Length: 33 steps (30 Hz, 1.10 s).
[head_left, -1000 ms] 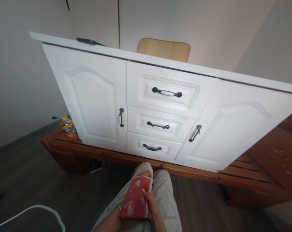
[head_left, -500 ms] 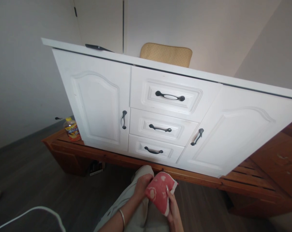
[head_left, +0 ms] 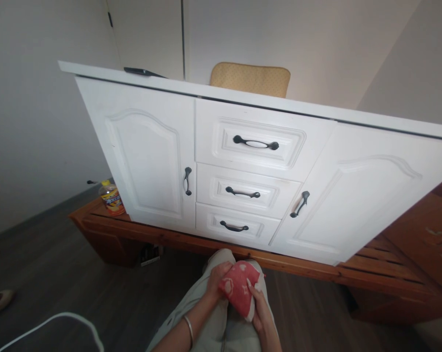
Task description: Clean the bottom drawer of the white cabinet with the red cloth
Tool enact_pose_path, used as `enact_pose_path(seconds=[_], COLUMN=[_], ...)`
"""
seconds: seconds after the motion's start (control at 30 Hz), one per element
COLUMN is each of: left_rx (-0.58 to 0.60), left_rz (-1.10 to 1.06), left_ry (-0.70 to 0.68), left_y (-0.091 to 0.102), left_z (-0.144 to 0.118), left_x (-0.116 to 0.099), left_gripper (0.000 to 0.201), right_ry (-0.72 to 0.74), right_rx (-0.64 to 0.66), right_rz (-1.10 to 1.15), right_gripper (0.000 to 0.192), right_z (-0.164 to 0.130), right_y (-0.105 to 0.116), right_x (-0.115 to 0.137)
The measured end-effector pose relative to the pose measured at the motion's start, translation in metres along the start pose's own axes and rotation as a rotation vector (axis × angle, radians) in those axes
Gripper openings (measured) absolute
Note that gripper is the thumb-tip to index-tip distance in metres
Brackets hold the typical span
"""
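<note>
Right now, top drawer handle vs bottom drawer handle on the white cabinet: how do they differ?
The top drawer handle has a white insert along its middle; the bottom drawer handle is dark all over. The top drawer handle looks longer and thicker, the bottom drawer handle slimmer and more bowed. The top one sits on a taller drawer front than the bottom one. Both are dark, horizontal, centred bar pulls, and both drawers are closed.
</note>
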<state>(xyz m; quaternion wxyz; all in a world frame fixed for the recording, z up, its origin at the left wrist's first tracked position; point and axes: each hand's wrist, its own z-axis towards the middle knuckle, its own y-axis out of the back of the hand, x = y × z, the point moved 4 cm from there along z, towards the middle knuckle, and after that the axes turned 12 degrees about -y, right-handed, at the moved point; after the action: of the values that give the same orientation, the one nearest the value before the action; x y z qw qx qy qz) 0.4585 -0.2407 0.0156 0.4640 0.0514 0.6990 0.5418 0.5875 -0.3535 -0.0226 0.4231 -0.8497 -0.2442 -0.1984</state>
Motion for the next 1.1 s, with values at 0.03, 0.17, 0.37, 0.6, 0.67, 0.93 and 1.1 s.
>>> enact_pose_path(seconds=[0.03, 0.17, 0.37, 0.6, 0.67, 0.93, 1.1], left_rx=[-0.001, -0.003, -0.004, -0.004, -0.01, -0.01, 0.03], left_rz=[-0.001, -0.004, -0.011, -0.037, -0.042, -0.045, -0.052], left_ry=[-0.001, -0.005, 0.003, 0.0, 0.0, 0.01, 0.037], left_y=[0.0001, -0.0003, 0.0015, 0.0063, 0.0071, 0.0063, 0.0064], left_z=[0.0, -0.0001, 0.0002, -0.0013, -0.0023, -0.0016, 0.0002], left_x=[-0.0001, -0.0004, -0.0012, -0.0029, -0.0035, -0.0022, -0.0017], left_gripper=[0.026, 0.024, 0.024, 0.022, 0.021, 0.02, 0.026], right_ry=[-0.001, 0.006, -0.008, -0.014, -0.015, -0.014, -0.017], right_rx=[-0.003, 0.0, -0.007, 0.003, -0.003, 0.013, 0.02], right_rz=[-0.003, -0.005, -0.011, -0.014, -0.021, 0.005, 0.01], right_gripper=[0.069, 0.07, 0.065, 0.06, 0.063, 0.062, 0.052], right_z=[0.0, -0.0002, 0.0021, -0.0009, -0.0014, 0.0006, 0.0002], right_y=[-0.0001, -0.0004, 0.0033, -0.0001, -0.0008, 0.0023, 0.0011], right_x=[0.0, -0.0002, -0.0009, 0.0001, 0.0005, -0.0006, -0.0013])
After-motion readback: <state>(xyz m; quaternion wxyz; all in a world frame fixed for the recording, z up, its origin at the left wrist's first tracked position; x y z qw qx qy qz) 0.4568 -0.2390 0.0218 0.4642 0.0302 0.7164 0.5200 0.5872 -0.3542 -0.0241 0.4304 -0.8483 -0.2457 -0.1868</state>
